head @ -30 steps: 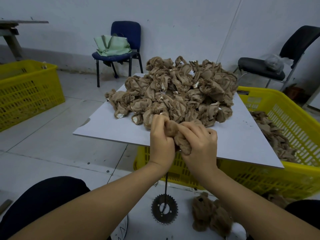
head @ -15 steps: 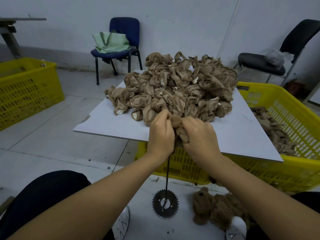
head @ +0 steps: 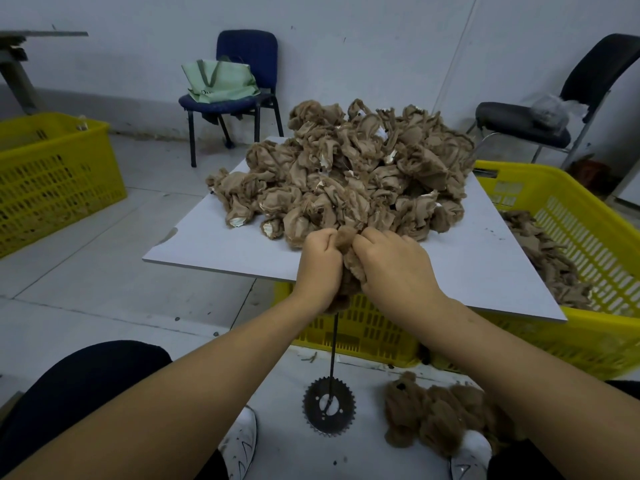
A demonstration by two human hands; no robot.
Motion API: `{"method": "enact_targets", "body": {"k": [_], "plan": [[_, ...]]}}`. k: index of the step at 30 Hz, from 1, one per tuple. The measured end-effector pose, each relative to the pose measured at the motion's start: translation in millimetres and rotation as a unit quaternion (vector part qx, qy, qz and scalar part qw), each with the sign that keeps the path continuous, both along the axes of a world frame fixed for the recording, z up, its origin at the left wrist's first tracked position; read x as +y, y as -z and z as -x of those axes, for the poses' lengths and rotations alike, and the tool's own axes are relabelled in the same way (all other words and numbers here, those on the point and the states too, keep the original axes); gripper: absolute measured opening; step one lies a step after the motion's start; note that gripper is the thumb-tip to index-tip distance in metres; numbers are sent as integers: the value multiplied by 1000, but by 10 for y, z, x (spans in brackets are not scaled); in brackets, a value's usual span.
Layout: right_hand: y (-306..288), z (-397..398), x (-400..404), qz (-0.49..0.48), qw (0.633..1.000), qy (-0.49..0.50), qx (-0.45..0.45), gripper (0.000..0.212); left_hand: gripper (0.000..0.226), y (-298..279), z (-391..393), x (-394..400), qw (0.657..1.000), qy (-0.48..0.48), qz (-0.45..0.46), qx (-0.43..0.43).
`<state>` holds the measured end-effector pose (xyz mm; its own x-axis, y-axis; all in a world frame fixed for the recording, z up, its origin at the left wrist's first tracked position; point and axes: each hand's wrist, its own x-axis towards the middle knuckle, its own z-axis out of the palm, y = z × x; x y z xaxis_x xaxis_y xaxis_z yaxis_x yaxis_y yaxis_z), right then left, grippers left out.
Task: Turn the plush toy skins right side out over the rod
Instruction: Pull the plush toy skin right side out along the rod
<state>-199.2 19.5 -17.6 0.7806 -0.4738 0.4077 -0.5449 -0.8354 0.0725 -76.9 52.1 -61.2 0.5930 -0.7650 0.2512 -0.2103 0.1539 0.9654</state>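
Lowered further down the rod point(head: 333, 344), the plush skin point(head: 349, 258) sits gripped between both hands point(head: 320, 263) point(head: 391, 263).

A single wide-angle head-worn camera looked forward and down from close above the person's forearms, facing a white board point(head: 214, 247) across a yellow crate point(head: 571, 327), with the floor point(head: 86, 271), two chairs and the far wall point(head: 363, 46) filling the bowed edges of its view.
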Motion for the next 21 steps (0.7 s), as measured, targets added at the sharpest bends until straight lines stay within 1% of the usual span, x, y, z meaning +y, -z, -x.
{"method": "enact_targets", "body": {"k": [2, 4, 6, 8, 10, 12, 14, 17, 19, 21], "plan": [[16, 8, -19, -20, 1000, 0, -4, 23, 28, 18, -16, -17, 1000, -11, -11, -10], [14, 13, -28, -32, 999, -3, -7, 21, 28, -1, -10, -23, 999, -36, -14, -37], [12, 21, -11, -24, 1000, -5, -8, 20, 33, -27, 47, 4, 996, -79, 16, -46], [-18, 40, 18, 2, 1000, 1, -13, 22, 37, -102, 118, 10, 992, -110, 59, -35], [-80, 49, 29, 32, 999, 0, -41, 26, 40, -175, 132, -21, 988, -115, 100, -18], [-136, 39, 5, 45, 996, -9, -73, 30, 41, -207, 93, -61, 987, -108, 115, 0], [-140, 16, 6, 36, 998, -7, -57, 31, 40, -180, 54, -76, 991, -96, 97, 19], [-35, -40, 20, -3, 1000, 2, -14, 33, 41, -71, 3, -77, 997, -52, 45, 33], [11, -59, -5, -24, 999, 5, -24, 32, 44, -39, -35, -83, 999, -17, 21, 25], [43, -70, -47, -49, 998, 9, -34, 30, 50, -30, -74, -93, 1000, -5, 0, 22]]}}
